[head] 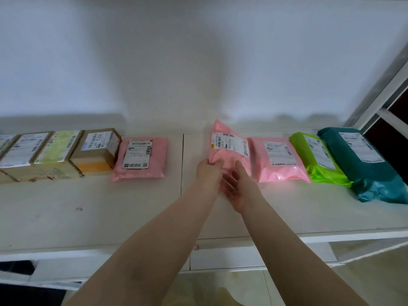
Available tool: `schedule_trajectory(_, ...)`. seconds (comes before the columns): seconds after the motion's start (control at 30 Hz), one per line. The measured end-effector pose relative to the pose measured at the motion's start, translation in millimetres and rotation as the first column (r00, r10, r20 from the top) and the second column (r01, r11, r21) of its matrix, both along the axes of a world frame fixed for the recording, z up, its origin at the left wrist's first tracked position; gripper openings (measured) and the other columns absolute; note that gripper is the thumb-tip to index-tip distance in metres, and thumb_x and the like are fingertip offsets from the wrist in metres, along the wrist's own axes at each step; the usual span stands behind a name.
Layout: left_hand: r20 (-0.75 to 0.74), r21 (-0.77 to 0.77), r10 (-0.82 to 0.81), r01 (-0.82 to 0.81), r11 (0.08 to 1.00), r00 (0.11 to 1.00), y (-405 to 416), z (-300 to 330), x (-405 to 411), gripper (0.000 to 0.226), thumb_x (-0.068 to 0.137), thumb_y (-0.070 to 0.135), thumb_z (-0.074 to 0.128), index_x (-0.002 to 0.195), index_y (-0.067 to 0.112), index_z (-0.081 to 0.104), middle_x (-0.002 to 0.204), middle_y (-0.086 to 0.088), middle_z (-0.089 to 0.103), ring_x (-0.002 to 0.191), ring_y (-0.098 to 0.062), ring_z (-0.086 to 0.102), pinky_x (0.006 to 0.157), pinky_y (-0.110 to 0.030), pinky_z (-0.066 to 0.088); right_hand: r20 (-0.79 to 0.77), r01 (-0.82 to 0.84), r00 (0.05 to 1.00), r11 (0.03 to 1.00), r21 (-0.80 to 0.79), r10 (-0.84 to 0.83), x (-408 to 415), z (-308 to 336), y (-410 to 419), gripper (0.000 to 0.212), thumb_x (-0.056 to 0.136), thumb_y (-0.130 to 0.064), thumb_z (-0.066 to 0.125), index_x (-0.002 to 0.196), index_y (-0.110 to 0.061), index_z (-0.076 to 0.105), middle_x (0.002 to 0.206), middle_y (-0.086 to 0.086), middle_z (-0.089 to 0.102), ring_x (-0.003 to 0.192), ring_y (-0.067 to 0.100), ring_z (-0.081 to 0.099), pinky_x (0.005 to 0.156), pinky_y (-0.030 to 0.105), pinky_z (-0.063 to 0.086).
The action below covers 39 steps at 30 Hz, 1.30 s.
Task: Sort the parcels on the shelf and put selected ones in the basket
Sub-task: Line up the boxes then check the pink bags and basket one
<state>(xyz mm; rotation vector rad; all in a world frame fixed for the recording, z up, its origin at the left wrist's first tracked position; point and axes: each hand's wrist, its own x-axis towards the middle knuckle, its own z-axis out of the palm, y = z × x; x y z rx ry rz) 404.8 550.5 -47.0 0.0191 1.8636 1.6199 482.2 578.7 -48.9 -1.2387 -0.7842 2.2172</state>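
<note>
Shelf point(88, 217): flat, off-white, matt surface with a vertical seam near centre.

Left hand point(208, 171): fingers curled, pinching the lower-left corner of a pink plastic mailer point(227, 149). The mailer is soft, crinkled and pillow-shaped, bears a white printed label, and is tilted with its far end lifted off the shelf.

Right hand point(237, 187): palm up, fingers straight and relaxed, at the mailer's lower edge at 5 o'clock from the left hand; contact cannot be confirmed.

At 3 o'clock of the held mailer: a second pink mailer point(280, 162), glossy, then a lime-green bag point(318, 160), then a teal bag point(362, 164), each overlapping the next.

At 9 o'clock: a flat pink mailer point(141, 160), then a row of rectangular cardboard boxes point(95, 151) with labels, edges touching.
</note>
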Motion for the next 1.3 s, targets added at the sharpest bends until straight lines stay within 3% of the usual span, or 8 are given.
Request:
schedule_trajectory(0.1, -0.009, 0.063, 0.096, -0.095, 0.993, 0.995, -18, 0, -20, 0.015, 0.092, 0.011, 0.056, 0.077, 0.011, 0.06, 0.065, -0.004, 0.055, 0.049, -0.016, 0.045, 0.048, -0.023, 0.037, 0.047, -0.023, 0.999, 0.999, -0.029, 0.024, -7, 0, -5, 0.038, 0.085, -0.045, 0.071, 0.095, -0.009, 0.066, 0.084, 0.006, 0.063, 0.066, 0.016, 0.057, 0.064, 0.026, 0.054)
schedule_trajectory(0.2, -0.07, 0.116, 0.159, -0.151, 0.982, 0.985, -41, 12, -41, 0.011, 0.094, 0.012, 0.055, 0.086, 0.011, 0.062, 0.074, -0.002, 0.06, 0.065, -0.018, 0.057, 0.057, -0.025, 0.046, 0.119, -0.026, 0.993, 0.999, 0.02, 0.023, -8, 9, -8, 0.028, 0.084, -0.038, 0.075, 0.082, -0.014, 0.06, 0.074, 0.001, 0.046, 0.058, 0.012, 0.042, 0.056, 0.024, 0.042)
schedule_trajectory(0.3, -0.201, 0.102, 0.164, -0.145, 0.984, 0.966, -69, 31, -60, 0.016, 0.097, 0.024, 0.054, 0.083, 0.018, 0.06, 0.088, -0.008, 0.065, 0.096, -0.031, 0.065, 0.083, -0.04, 0.054, 0.108, 0.024, 0.993, 0.971, 0.238, -0.051, -7, 31, -3, 0.017, 0.088, -0.032, 0.072, 0.094, -0.018, 0.062, 0.08, -0.003, 0.049, 0.071, 0.011, 0.048, 0.073, 0.029, 0.047)
schedule_trajectory(0.4, -0.293, 0.139, 0.083, -0.043, 0.989, 0.953, -101, 52, -70, 0.017, 0.094, 0.04, 0.057, 0.088, 0.027, 0.066, 0.096, -0.004, 0.07, 0.105, -0.03, 0.065, 0.096, -0.046, 0.051, 0.2, -0.088, 0.98, 0.844, 0.529, -0.023, -5, 52, 8, 0.062, 0.076, -0.05, 0.076, 0.127, -0.021, 0.054, 0.107, -0.009, 0.06, 0.107, 0.017, 0.057, 0.096, 0.039, 0.046)
schedule_trajectory(0.47, -0.311, 0.165, 0.016, 0.037, 0.986, 0.95, -120, 65, -72, 0.026, 0.096, 0.041, 0.053, 0.097, 0.02, 0.067, 0.108, -0.013, 0.069, 0.108, -0.034, 0.064, 0.098, -0.047, 0.049, 0.279, -0.233, 0.958, 0.752, 0.617, 0.067, -2, 64, 10, 0.069, 0.074, -0.054, 0.075, 0.132, -0.025, 0.052, 0.125, -0.005, 0.059, 0.118, 0.018, 0.055, 0.093, 0.034, 0.042)
schedule_trajectory(0.73, -0.262, 0.231, -0.044, 0.106, 0.967, 0.964, -169, 88, -55, 0.028, 0.098, 0.034, 0.051, 0.109, 0.015, 0.068, 0.108, -0.004, 0.074, 0.104, -0.022, 0.068, 0.098, -0.042, 0.05, 0.165, -0.457, 0.866, 0.614, 0.643, 0.472, 26, 79, -19, 0.034, 0.088, -0.027, 0.068, 0.121, -0.018, 0.067, 0.11, 0.001, 0.075, 0.103, 0.019, 0.071, 0.095, 0.043, 0.055)
schedule_trajectory(1.0, -0.22, 0.228, -0.111, 0.162, 0.96, 0.969, -180, 91, -39, 0.03, 0.091, 0.034, 0.058, 0.112, 0.015, 0.069, 0.105, -0.003, 0.075, 0.095, -0.018, 0.07, 0.079, -0.03, 0.058, 0.069, -0.395, 0.894, 0.707, 0.587, 0.442, 42, 77, -32, 0.024, 0.084, -0.024, 0.07, 0.107, -0.015, 0.07, 0.103, 0.003, 0.077, 0.085, 0.013, 0.073, 0.071, 0.027, 0.055)
schedule_trajectory(1.3, -0.219, 0.286, -0.088, 0.15, 0.946, 0.972, -184, 89, -26, 0.03, 0.081, 0.024, 0.07, 0.108, 0.012, 0.07, 0.1, -0.002, 0.076, 0.084, -0.012, 0.072, 0.067, -0.023, 0.057, 0.072, -0.363, 0.912, 0.716, 0.597, 0.403, 51, 74, -42, 0.019, 0.086, -0.018, 0.07, 0.105, -0.013, 0.071, 0.101, 0.005, 0.077, 0.083, 0.014, 0.072, 0.073, 0.027, 0.057)
